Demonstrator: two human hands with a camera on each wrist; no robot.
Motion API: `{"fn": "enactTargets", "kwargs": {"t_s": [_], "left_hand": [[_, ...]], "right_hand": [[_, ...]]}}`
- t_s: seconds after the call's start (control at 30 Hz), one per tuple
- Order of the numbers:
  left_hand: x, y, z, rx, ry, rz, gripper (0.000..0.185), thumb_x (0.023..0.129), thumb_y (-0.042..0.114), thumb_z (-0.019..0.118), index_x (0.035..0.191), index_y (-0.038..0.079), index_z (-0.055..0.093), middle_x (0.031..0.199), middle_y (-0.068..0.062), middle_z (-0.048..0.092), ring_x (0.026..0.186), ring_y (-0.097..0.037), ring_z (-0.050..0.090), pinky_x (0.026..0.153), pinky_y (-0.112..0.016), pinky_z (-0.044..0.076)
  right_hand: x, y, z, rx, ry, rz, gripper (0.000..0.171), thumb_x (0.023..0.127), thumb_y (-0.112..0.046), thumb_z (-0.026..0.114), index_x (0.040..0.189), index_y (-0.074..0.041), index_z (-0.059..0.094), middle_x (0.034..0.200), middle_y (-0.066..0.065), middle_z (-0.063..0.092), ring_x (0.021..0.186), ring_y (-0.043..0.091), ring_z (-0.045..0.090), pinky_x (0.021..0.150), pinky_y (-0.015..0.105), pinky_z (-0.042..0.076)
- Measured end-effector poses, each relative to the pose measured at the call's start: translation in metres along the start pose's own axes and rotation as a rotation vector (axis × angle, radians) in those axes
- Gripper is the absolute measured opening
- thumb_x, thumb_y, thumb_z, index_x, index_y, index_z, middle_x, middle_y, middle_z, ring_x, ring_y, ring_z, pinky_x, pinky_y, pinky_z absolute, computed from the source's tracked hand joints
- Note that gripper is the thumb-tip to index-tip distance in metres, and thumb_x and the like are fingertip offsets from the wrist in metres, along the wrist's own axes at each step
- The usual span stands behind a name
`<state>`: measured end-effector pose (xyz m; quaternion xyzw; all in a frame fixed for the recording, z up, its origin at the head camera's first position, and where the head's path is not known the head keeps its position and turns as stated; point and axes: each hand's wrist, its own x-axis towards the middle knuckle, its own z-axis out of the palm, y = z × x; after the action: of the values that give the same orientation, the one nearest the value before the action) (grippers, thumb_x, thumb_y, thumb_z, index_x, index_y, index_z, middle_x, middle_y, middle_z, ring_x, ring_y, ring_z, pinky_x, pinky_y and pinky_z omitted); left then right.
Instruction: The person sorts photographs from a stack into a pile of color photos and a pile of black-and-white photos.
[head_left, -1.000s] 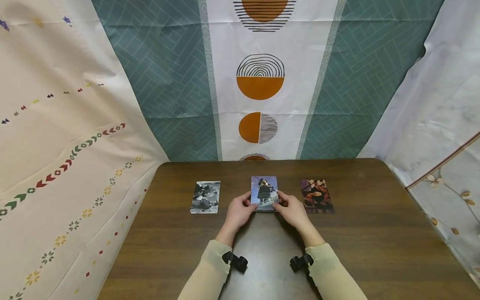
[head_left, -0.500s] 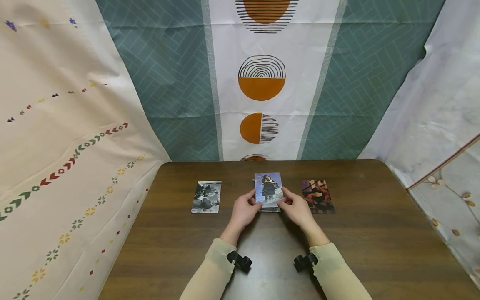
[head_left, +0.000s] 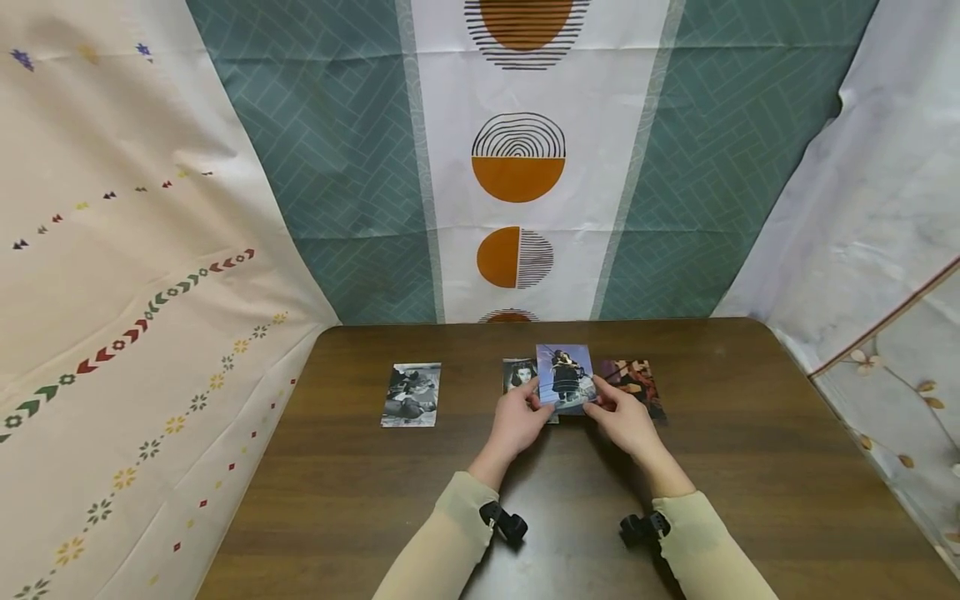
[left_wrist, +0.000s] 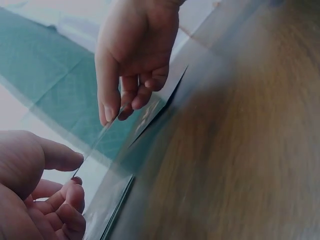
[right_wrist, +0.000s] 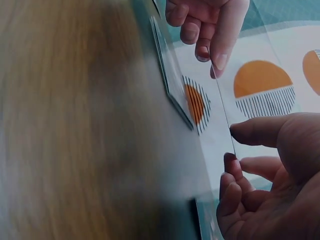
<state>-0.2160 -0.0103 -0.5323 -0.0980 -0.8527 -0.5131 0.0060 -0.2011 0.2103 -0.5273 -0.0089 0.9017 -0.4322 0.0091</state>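
A picture card (head_left: pixel 565 373) with a purple-blue background and a dark-clothed figure is held up off the table. My left hand (head_left: pixel 519 419) pinches its lower left side between thumb and fingers, and my right hand (head_left: pixel 628 423) pinches the right side. Both wrist views show the card edge-on, a thin line between the two hands. Partly covered behind it lies a black-and-white portrait card (head_left: pixel 517 372), topping a small stack (right_wrist: pixel 170 87) with several edges. On the right, a dark red-brown picture card (head_left: pixel 637 385) is partly hidden by the held card and my right hand.
A black-and-white picture card (head_left: pixel 412 395) lies flat on the left of the brown wooden table (head_left: pixel 330 483). Patterned cloth (head_left: pixel 517 275) hangs along the table's far edge, with more cloth at both sides. Each wrist wears a black camera strap.
Both hands have lifted the purple-blue card off the middle stack and carried it right, toward the red-brown card. The black-and-white portrait card beneath has come into view.
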Motion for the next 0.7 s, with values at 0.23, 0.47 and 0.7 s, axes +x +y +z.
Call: {"fn": "enactTargets", "kwargs": {"t_s": [0.23,0.47,0.7], "left_hand": [[0.003,0.008,0.021,0.047,-0.017,0.016,0.061,0.094,0.014,0.078,0.150,-0.001,0.060,0.080,0.007,0.058,0.058,-0.003,0.042,0.064,-0.025,0.041],[0.004,0.010,0.041,0.111,-0.028,0.051,0.063,0.091,0.016,0.078,0.148,-0.006,0.060,0.078,0.007,0.058,0.062,-0.005,0.043,0.066,-0.025,0.042],[0.005,0.016,0.059,0.154,-0.062,0.069,0.072,0.088,0.020,0.085,0.149,-0.005,0.058,0.079,0.003,0.058,0.072,-0.009,0.047,0.072,-0.026,0.044]], "right_hand": [[-0.005,0.011,-0.020,-0.015,0.007,-0.014,0.063,0.102,-0.024,0.073,0.158,-0.004,0.052,0.117,0.015,0.068,0.104,0.030,0.064,0.084,0.041,0.048],[-0.009,0.021,-0.032,-0.053,0.009,0.014,0.065,0.102,-0.026,0.074,0.158,-0.003,0.051,0.121,0.018,0.068,0.109,0.034,0.065,0.086,0.044,0.049],[-0.012,0.030,-0.044,-0.098,0.018,0.017,0.070,0.101,-0.031,0.074,0.158,0.001,0.049,0.126,0.025,0.066,0.111,0.040,0.062,0.092,0.054,0.050]]}}
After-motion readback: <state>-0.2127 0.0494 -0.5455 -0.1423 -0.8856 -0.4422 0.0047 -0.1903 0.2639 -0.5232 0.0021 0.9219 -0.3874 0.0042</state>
